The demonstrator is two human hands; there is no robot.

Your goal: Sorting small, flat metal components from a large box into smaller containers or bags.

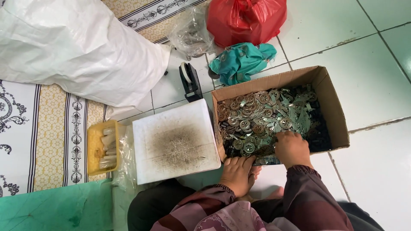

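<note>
The right hand (292, 147) lies knuckles up inside the cardboard box (332, 100), fingers curled down into the heap of small round metal parts (261, 117); whether they pinch a piece cannot be told. The left hand (236, 173) rests on the box's near wall at its near left corner, fingers loosely together over the rim. The box's right and far walls stand clear, with bare white floor tiles (368, 72) open to the right and beyond. Against the box's left side sits a white block (175, 143) with a dark smudged top, leaving no gap there. Farther left lies a yellow tray (96, 147) on a patterned mat (47, 124). Beyond are a tape dispenser (190, 81), a teal cloth (239, 62), a red bag (246, 19) and a white sack (77, 47).
</note>
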